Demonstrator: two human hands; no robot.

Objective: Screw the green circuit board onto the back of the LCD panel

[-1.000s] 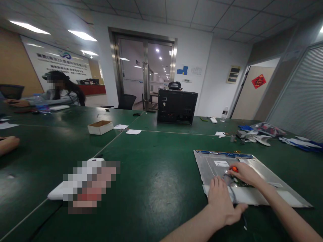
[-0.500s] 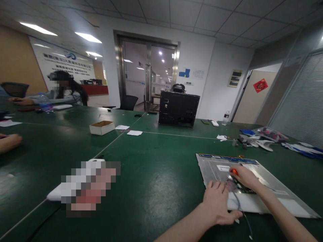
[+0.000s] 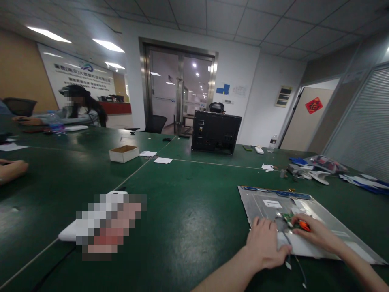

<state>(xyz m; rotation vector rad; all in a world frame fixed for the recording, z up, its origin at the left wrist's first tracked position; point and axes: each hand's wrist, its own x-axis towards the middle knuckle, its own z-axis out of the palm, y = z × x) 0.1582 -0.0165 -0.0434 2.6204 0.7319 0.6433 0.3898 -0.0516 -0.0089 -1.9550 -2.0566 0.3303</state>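
A flat silver metal panel (image 3: pixel 267 202) lies on the green table (image 3: pixel 188 211) at the lower right. My left hand (image 3: pixel 265 243) rests flat on the panel's near left corner, fingers stretched out. My right hand (image 3: pixel 316 233) is closed around a small orange-handled tool (image 3: pixel 302 225), its tip beside a small green circuit board (image 3: pixel 287 217) on the panel. Thin wires (image 3: pixel 293 259) trail from the board past my left hand over the panel's near edge.
A black monitor housing (image 3: pixel 215 132) stands at the far middle. A small open cardboard box (image 3: pixel 124 153) and paper slips lie to its left. Loose parts and bags (image 3: pixel 316 166) clutter the far right. Another person (image 3: pixel 79 111) sits far left; someone's hand (image 3: pixel 12 170) rests at the left edge.
My right hand with the orange tool has drawn back toward me and to the right, uncovering the green board. My left hand stays on the panel's corner. The camera tilted slightly.
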